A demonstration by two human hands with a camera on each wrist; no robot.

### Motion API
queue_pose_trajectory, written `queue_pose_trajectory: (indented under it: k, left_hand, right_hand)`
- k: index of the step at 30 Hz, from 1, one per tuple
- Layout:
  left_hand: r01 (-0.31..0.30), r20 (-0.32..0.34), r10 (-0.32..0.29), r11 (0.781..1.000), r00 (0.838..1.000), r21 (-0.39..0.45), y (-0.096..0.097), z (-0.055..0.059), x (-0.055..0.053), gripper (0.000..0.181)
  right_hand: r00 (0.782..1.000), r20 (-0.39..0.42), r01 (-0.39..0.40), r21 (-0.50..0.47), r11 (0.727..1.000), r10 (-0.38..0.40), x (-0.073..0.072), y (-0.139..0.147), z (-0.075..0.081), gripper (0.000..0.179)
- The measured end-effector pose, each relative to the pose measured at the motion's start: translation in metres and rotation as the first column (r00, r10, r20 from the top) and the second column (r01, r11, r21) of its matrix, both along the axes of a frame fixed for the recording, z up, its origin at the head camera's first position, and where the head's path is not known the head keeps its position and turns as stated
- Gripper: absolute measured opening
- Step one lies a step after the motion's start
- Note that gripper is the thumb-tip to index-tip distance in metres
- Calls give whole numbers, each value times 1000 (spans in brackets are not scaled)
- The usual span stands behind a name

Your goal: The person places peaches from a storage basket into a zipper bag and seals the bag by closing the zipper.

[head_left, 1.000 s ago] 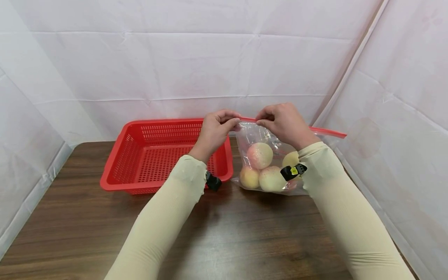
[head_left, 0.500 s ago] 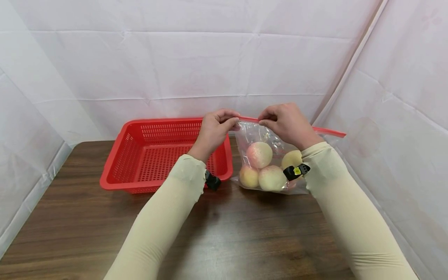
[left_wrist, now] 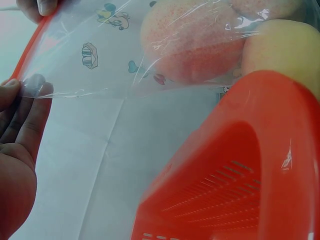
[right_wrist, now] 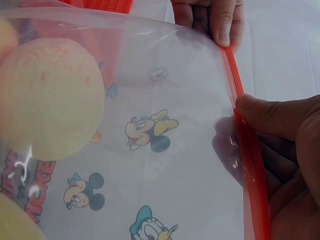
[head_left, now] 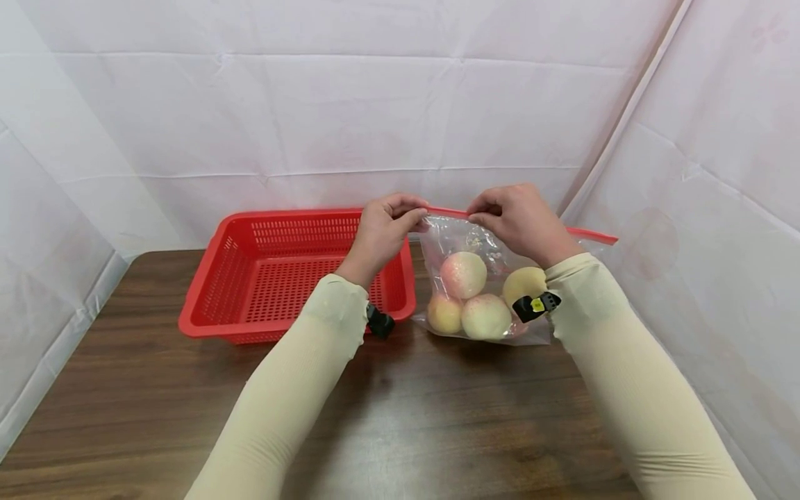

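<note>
A clear zip bag [head_left: 445, 235] with cartoon prints and a red zip strip [head_left: 592, 235] stands upright on the table. Several peaches [head_left: 485, 317] lie at its bottom. My left hand [head_left: 386, 229] pinches the strip's left corner between thumb and fingers. A short way to its right, my right hand [head_left: 523, 221] pinches the same strip, thumb on the near side. The right wrist view shows the fingers [right_wrist: 231, 150] through the plastic on the strip's other side. My right hand and sleeve cover part of the bag's right half.
Left of the bag stands a red perforated basket [head_left: 206, 295] with nothing in it, its right end partly behind my left arm. A white cloth wall [head_left: 344, 111] rises behind the wooden table [head_left: 437, 423], and another [head_left: 719, 208] stands close on the right.
My right hand has slid a little to the right along the zip strip, lengthening the stretch between the hands. My left hand stays at the corner.
</note>
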State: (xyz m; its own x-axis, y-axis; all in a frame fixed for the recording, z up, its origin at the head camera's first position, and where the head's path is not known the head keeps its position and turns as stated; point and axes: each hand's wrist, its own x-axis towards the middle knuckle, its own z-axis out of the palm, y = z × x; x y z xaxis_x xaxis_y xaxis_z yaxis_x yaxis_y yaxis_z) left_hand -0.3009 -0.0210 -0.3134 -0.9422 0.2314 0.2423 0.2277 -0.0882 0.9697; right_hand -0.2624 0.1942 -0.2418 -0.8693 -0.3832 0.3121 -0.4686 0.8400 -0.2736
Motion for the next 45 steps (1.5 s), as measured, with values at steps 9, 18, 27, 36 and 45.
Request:
queue_pose_trajectory:
  k: [9, 18, 27, 36, 45]
  left_hand:
    - [-2, 15, 1, 1000, 1000, 7, 0, 0, 0, 15]
    - [3, 21, -3, 1000, 1000, 0, -1, -2, 1, 17]
    - [0, 14, 1, 1000, 1000, -15, -2, -4, 0, 17]
    - [-15, -1, 15, 1000, 1000, -11, -3, -6, -1, 16]
    - [-17, 7, 17, 1000, 1000, -10, -4, -5, 0, 16]
  right_hand:
    - [1000, 14, 17, 11, 1000, -17, 1, 3, 0, 11]
    - [1000, 16, 21, 7, 1000, -21, 4, 7, 1, 13]
    - [1000, -10, 5, 6, 1000, -5, 6, 14, -1, 11]
    - [1000, -12, 16, 22, 1000, -16, 7, 15, -1, 10]
    - [1000, -4, 17, 26, 1000, -17, 9, 19, 1, 11]
